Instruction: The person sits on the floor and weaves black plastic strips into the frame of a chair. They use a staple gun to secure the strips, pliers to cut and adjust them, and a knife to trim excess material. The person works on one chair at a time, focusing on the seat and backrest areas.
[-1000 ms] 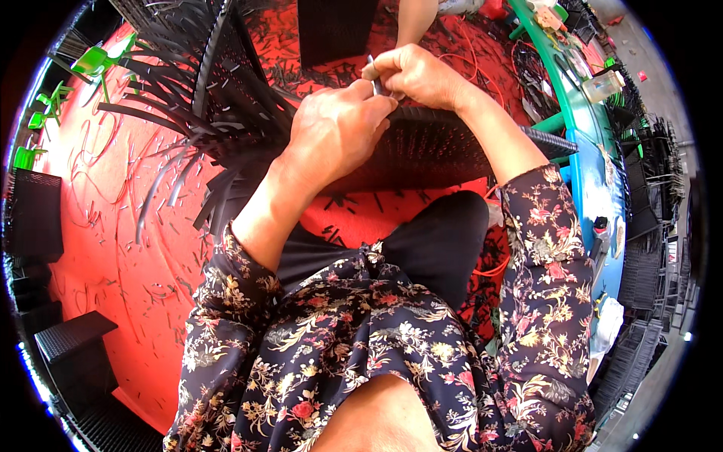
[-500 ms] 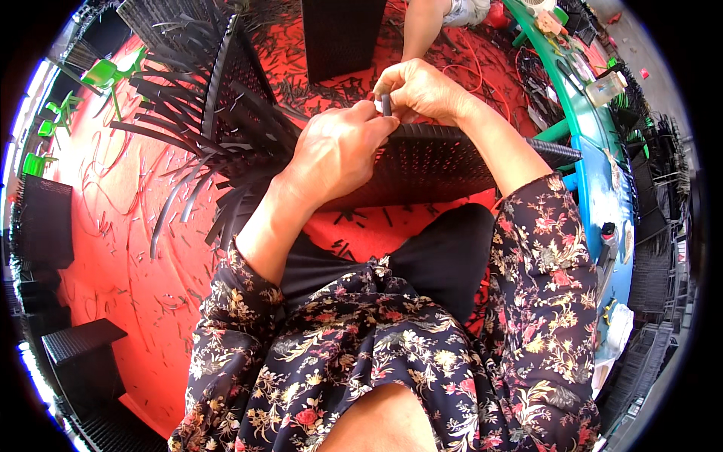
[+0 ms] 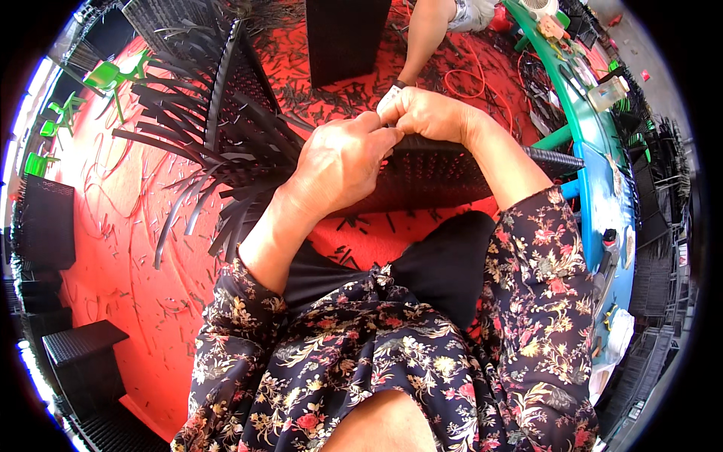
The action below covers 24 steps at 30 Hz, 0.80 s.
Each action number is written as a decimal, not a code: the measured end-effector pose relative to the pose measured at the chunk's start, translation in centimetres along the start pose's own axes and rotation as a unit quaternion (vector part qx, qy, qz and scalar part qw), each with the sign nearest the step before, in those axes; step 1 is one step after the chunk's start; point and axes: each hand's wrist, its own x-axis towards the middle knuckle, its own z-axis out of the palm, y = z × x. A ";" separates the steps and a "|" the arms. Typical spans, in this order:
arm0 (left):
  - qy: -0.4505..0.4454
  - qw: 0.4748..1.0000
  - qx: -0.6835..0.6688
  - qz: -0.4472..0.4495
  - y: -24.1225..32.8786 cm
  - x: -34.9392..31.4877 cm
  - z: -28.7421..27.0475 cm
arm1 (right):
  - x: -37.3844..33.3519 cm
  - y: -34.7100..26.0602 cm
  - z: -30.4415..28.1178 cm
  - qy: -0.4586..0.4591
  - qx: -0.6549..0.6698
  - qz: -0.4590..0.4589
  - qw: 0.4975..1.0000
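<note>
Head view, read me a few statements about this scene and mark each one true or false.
1. The left hand is close beside the right hand. True.
2. The floor is blue. False: it is red.
3. Black strips fan out to the left of the left hand. True.
4. The sleeves are plain white. False: they are dark with a floral print.
5. Green chairs show at the picture's left. True.

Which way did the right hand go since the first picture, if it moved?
Yes: the right hand moved down the picture. Its top was above the bottom edge of the tall black block; now it is about level with that edge.
</note>
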 end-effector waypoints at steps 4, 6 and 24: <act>0.009 1.000 -0.012 0.007 -0.3 0.1 0.5 | -1.0 0.4 0.7 0.162 -0.235 -0.085 0.955; 0.003 1.000 -0.018 0.003 0.0 0.4 0.2 | -2.6 -0.8 2.9 0.334 -0.276 -0.142 0.890; -0.006 0.999 -0.035 -0.017 -0.6 0.5 0.2 | -4.6 -2.1 12.5 0.541 0.062 -0.244 0.803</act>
